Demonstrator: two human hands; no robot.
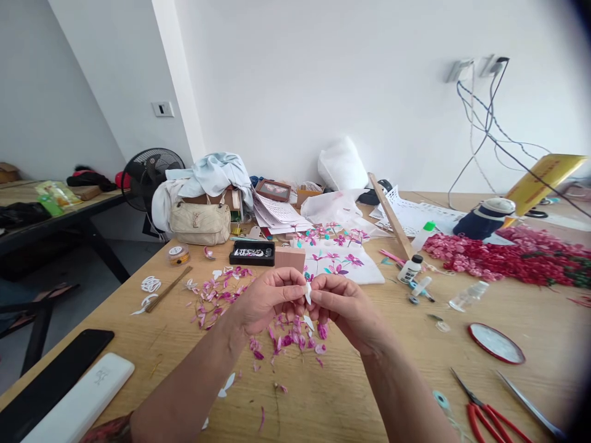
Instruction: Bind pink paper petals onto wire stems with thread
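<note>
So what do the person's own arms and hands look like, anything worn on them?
The left hand and right hand are ungloved, the forearms bare. Dark, red-patterned cloth, probably a sleeve, shows by the left elbow; none shows on the right arm.

A single view is supplied by a head-worn camera. The table (351, 400) is viewed from above, with the lens directed forward and downward. The left hand (270, 298) and the right hand (344, 300) are framed near the centre at close range, with the forearms (189, 369) cut off by the lower edge. The wall (323, 74) is included as the far background, with a second table (99, 200) at the left. The right border is partly darkened.
</note>
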